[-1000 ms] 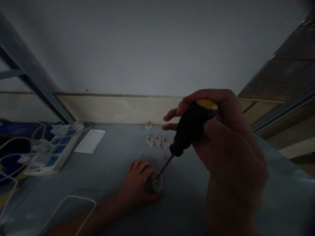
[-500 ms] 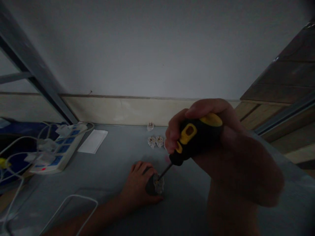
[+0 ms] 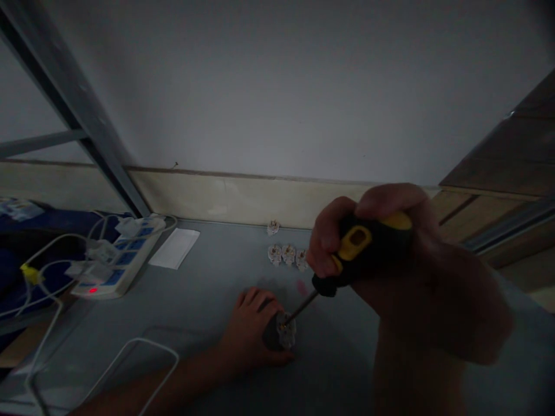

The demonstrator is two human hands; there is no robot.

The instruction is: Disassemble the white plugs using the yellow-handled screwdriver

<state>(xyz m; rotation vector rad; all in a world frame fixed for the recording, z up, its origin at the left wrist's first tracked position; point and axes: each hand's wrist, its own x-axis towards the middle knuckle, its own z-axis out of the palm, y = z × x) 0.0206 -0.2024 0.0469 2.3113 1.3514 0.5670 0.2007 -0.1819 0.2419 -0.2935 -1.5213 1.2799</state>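
Screwdriver (image 3: pixel 373 254) tip at the plug (image 3: pixel 288 335)

From here I see the left hand (image 3: pixel 249 329) curled round the plug's dark body, low at the table (image 3: pixel 208 300), nearer than three clear pieces (image 3: pixel 288 254). The right hand (image 3: pixel 446 294) wraps the screwdriver's handle. I'd judge the plug light and stiff, its clear plastic perhaps brittle and slick; best gripped by the sides, fingers away from the tip. The thick handle looks easy to grasp.
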